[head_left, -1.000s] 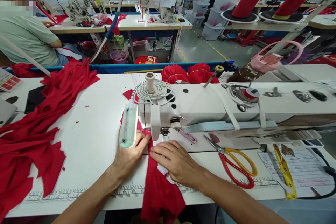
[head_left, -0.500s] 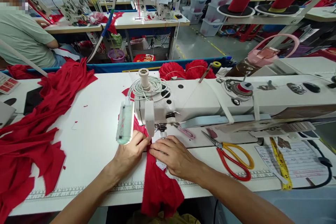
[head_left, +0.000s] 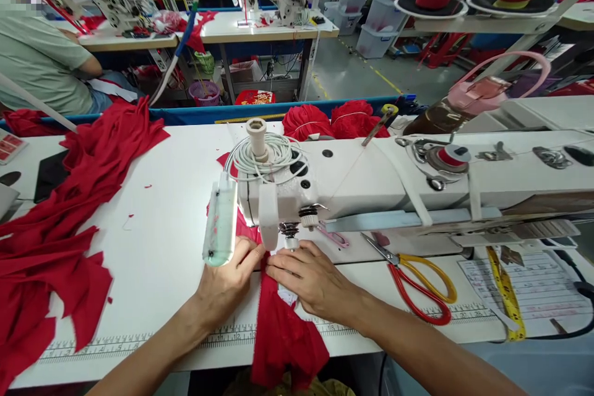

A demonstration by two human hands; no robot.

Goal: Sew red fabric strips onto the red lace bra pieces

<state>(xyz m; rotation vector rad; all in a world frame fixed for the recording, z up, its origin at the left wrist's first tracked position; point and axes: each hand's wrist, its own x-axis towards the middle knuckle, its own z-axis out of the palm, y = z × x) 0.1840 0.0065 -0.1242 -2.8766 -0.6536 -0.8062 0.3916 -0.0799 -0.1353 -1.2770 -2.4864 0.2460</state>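
Little but your view has shifted: left grip and right grip, whether pinching unclear, touch the cloth between them, seemingly feeding the machine just ahead, so keep it flat next.

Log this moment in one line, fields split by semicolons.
left hand: touching red cloth strip; right hand: touching same strip; sewing machine: head just beyond hands; scissors: lying right of right hand

Bare left hand and bare right hand both on a long red fabric strip, right by the head of a white sewing machine. Scissors with red and yellow handles are off right, yellow tape measure past 'em, big crumpled red cloth pile way left.
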